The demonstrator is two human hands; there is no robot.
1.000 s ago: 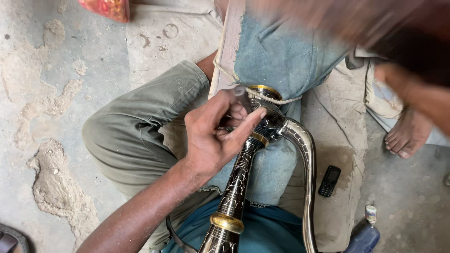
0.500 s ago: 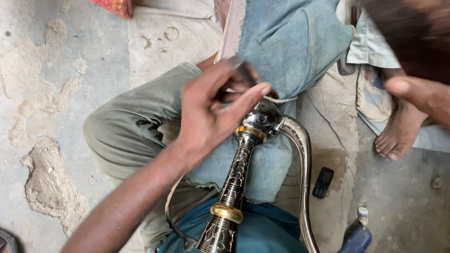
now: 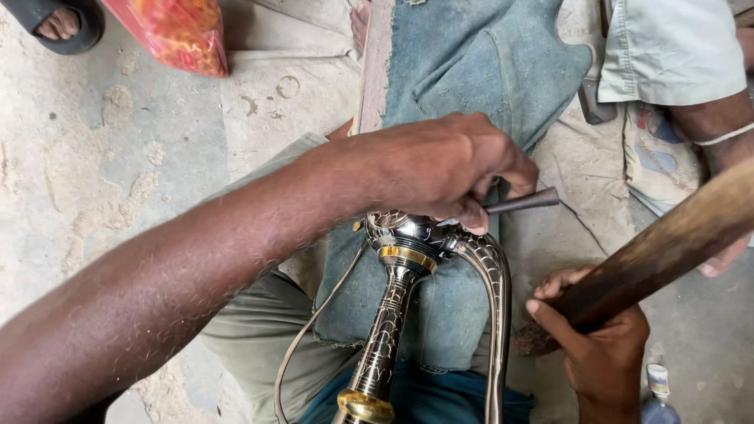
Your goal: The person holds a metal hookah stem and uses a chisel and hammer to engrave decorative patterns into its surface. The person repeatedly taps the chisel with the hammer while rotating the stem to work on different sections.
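An engraved black and silver metal piece with brass rings and a curved handle rests on blue denim cloth over my lap. My left hand is closed around a thin dark metal punch, whose tip meets the top of the engraved piece. My right hand grips a thick brown wooden stick, which slants up to the right, beside the curved handle.
Another person sits at the upper right: a pale sleeve and an arm with a wristband. A red-orange plastic bag and a sandalled foot lie at the upper left. A small bottle stands on the dusty concrete floor.
My left hand has shifted from cupping the top of the engraved piece to holding the punch against it. The wooden stick and my right hand have come down beside the handle. The view moved closer.
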